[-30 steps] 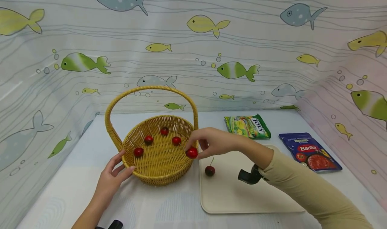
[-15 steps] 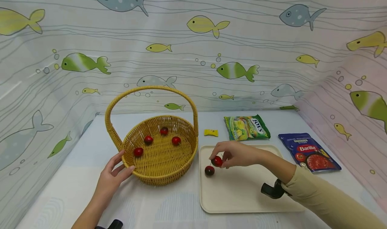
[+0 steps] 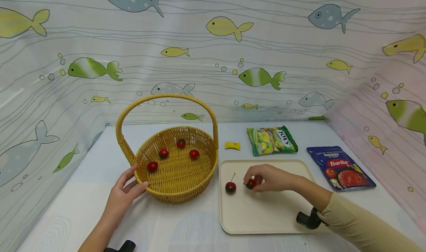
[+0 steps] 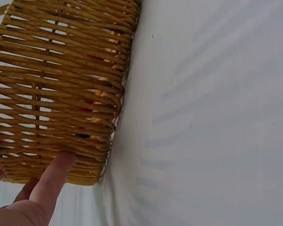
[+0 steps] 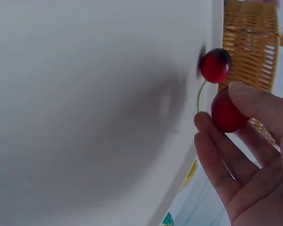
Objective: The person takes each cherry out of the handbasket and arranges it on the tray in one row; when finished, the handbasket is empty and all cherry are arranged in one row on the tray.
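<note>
A yellow wicker basket (image 3: 176, 197) with a tall arched handle holds several red cherries (image 3: 152, 166). My left hand (image 3: 128, 191) rests against its near left side, thumb and fingers spread along the outer wall; in the left wrist view, the thumb (image 4: 54, 176) presses the weave. Over the beige tray (image 3: 266, 222), my right hand (image 3: 271, 178) pinches a dark red cherry (image 5: 228, 112) between thumb and fingertips, close above the tray surface. Another cherry (image 3: 230, 187), its green stem upward, lies near the tray's left edge.
Behind the tray lie a small yellow wrapped candy (image 3: 232, 145) and a green Fox's candy bag (image 3: 272, 140). A dark blue Barilla pouch (image 3: 341, 168) lies to the right. A fish-patterned curtain (image 3: 213, 59) encloses the white table (image 3: 186, 226) at the back and sides.
My right hand has moved right and down from the basket's edge to over the tray, carrying the cherry and uncovering the yellow candy. The left hand and basket have stayed put.
</note>
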A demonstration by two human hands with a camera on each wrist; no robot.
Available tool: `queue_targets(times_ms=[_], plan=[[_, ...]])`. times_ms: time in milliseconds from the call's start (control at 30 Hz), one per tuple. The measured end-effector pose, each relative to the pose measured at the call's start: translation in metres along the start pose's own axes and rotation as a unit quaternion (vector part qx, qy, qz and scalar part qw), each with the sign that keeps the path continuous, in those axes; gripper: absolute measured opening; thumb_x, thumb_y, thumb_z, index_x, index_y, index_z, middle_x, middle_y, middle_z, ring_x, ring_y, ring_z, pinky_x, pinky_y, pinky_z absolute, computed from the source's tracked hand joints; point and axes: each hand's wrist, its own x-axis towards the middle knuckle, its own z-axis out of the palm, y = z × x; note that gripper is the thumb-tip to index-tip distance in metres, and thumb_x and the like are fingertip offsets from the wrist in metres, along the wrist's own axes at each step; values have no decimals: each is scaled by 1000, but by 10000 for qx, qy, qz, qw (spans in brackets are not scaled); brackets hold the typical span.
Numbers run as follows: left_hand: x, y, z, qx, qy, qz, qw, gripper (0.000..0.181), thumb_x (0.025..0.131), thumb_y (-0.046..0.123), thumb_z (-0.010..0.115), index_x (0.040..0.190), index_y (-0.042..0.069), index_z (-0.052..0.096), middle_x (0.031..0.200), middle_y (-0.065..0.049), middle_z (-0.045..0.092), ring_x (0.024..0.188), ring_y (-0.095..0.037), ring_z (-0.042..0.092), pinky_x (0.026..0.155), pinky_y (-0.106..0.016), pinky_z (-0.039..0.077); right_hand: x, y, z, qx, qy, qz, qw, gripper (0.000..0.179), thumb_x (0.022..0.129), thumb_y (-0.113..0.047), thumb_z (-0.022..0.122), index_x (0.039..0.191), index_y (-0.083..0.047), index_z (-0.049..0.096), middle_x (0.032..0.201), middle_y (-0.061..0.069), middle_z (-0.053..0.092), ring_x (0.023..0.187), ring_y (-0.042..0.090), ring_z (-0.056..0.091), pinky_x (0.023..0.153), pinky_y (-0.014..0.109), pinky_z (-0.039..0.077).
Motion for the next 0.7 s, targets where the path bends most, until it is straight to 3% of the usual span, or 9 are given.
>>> queue_targets(times_ms=[167,400,700], plan=[[1,0,1,-59,35,24,10000,75,92,21,61,150,12,15,144,-21,22,129,-38,31,77,-14,47,6,-2,4,-595,-123,79,9981,29,80,-4,71,108,-10,65,105,-5,60,87,7,57,76,22,50],[1,-2,0,-17,31,55,10000,74,92,21,61,150,13,15,144,-21,22,129,-37,32,77,-14,47,13,1,8,-815,-284,104,9962,25,78,-1,72,99,-15,67,100,-10,52,86,9,53,78,22,48],[1,0,1,-28,44,89,9999,74,92,21,62,149,12,17,144,-21,23,129,-37,32,77,-13,46,15,4,10,-910,-208,-87,9956,27,77,-3,74,100,-14,66,98,-9,55,82,12,52,73,23,47]])
